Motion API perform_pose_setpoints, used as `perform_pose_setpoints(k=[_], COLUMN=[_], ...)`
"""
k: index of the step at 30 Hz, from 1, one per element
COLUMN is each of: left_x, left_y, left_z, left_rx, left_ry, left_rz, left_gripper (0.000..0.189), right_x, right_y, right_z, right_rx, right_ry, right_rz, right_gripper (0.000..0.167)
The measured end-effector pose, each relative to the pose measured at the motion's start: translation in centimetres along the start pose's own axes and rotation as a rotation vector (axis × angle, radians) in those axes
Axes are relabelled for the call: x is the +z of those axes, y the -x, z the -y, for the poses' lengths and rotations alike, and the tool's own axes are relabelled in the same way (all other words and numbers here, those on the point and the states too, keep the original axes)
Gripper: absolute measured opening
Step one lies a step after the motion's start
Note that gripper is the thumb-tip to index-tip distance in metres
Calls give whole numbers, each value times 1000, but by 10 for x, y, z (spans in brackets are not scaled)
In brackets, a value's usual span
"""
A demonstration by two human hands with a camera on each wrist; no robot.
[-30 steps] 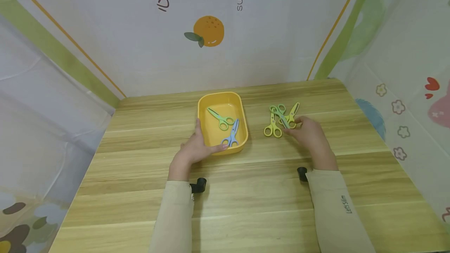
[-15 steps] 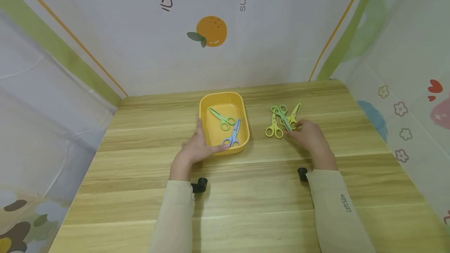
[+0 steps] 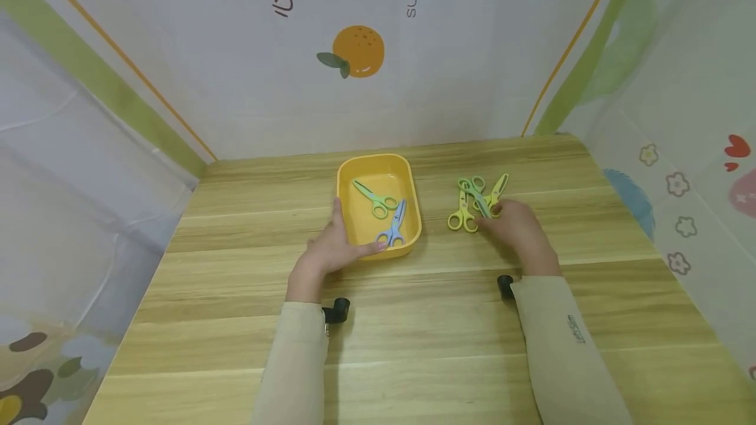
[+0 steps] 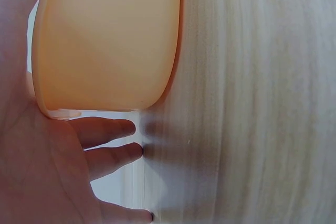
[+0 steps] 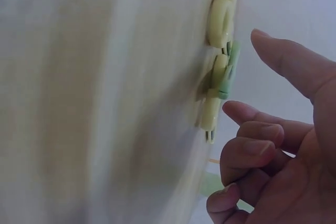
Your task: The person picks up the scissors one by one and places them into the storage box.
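Note:
My left hand (image 3: 331, 249) rests against the near left corner of a yellow bin (image 3: 359, 223), thumb along the near rim, index finger by the left side. In the left wrist view its fingers are straight and spread, tips at the table. Inside lie green scissors (image 3: 378, 200) and blue scissors (image 3: 397, 218). My right hand (image 3: 516, 223) is at the blade end of other green scissors (image 3: 474, 191), lying across two yellow pairs. The right wrist view shows thumb and index finger apart, nothing between them, and the other fingers curled.
Yellow scissors (image 3: 463, 201) lie under the green pair, handles toward me; a second pair of yellow scissors (image 3: 499, 185) points away on the right. A wooden table (image 3: 413, 333) bears everything. A printed curtain (image 3: 461, 51) hangs behind its far edge.
My right hand's fingers have shifted slightly at the green scissors' blade end, and its forearm has moved a little forward. The whole view drifts slightly right; the left hand stays at the bin.

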State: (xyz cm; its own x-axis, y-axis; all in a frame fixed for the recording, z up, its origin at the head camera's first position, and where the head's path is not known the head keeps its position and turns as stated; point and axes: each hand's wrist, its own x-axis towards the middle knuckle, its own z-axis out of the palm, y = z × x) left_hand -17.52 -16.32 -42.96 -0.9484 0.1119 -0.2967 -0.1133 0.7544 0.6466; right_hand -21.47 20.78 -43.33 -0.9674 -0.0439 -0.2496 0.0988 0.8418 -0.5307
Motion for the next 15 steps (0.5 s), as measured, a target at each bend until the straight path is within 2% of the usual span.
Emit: perform_pose_setpoints(k=[10, 15], left_x=[0, 1], left_y=[2, 2], left_z=[-2, -2], left_rx=[-10, -14], left_ry=[-15, -17], left_rz=[-10, -11], left_gripper=[151, 151], right_x=[-5, 1], right_y=[-22, -33], right_z=[12, 14], right_rx=[-9, -28], right_ry=[30, 81], right_rz=[-16, -51], right_gripper=[62, 42])
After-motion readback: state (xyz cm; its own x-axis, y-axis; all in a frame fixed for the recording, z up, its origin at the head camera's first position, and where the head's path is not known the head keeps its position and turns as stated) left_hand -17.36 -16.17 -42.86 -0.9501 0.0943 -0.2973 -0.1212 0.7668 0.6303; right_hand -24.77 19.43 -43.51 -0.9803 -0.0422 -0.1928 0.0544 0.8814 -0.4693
